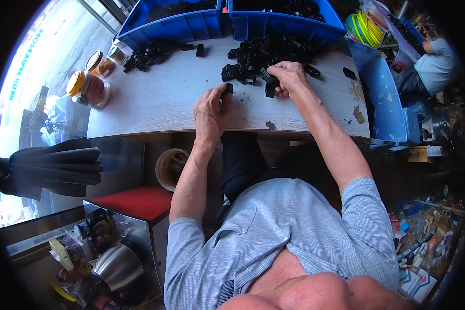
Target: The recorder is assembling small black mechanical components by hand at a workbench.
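At upper centre of frame, left grip (211, 111) is pinching a black part (227, 91) and right grip (291, 78) a second part (266, 75), the heap (274, 50) crowding so close that a brushing knuckle could be scattering pieces across the counter (163, 103).

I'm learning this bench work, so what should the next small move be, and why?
Probably ease the black part in the right hand toward the left hand: the left holds a small black piece, and the right pinches its part beside the black heap.
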Motion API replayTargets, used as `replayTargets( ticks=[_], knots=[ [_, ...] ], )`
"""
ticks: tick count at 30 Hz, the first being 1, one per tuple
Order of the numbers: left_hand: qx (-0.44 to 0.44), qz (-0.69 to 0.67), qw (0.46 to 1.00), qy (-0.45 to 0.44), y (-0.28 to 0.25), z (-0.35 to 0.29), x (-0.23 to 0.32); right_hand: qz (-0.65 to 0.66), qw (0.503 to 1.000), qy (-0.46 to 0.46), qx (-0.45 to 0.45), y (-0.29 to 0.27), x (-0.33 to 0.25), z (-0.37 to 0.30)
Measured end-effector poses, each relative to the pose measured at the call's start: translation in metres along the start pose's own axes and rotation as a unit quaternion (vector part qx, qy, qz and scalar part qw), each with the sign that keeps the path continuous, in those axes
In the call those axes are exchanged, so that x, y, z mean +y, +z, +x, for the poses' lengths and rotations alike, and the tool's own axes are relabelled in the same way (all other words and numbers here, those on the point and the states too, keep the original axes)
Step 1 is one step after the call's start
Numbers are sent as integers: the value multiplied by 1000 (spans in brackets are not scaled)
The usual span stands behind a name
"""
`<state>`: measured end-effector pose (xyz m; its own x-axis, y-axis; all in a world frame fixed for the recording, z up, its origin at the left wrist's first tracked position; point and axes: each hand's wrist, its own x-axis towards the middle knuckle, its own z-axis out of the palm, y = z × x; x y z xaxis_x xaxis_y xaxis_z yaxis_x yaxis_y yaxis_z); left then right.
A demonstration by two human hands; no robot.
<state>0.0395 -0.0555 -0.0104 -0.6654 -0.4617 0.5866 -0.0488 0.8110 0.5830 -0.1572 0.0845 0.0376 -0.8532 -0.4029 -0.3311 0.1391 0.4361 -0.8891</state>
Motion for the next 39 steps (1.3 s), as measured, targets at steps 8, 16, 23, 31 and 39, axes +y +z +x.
replayTargets(
  ticks=[8, 16, 23, 31, 39],
  knots=[
    [29, -42, 999, -1, -4, -1, -2, -48, 998, -33, -36, -47, -4, -18],
    [-18, -171, 985, -18, 9, -15, 39, -73, 996, -9, -57, -68, 11, -41],
    [-89, -52, 992, 76, 44, 6, 59, -150, 987, -11, -55, -65, 16, -47],
    [-61, 2, 993, 101, 85, 36, 52, -101, 994, 25, -22, -74, 25, -42],
    [-65, -84, 985, 135, 72, 26, 76, -123, 987, -13, -103, -73, 27, -50]
  ],
)
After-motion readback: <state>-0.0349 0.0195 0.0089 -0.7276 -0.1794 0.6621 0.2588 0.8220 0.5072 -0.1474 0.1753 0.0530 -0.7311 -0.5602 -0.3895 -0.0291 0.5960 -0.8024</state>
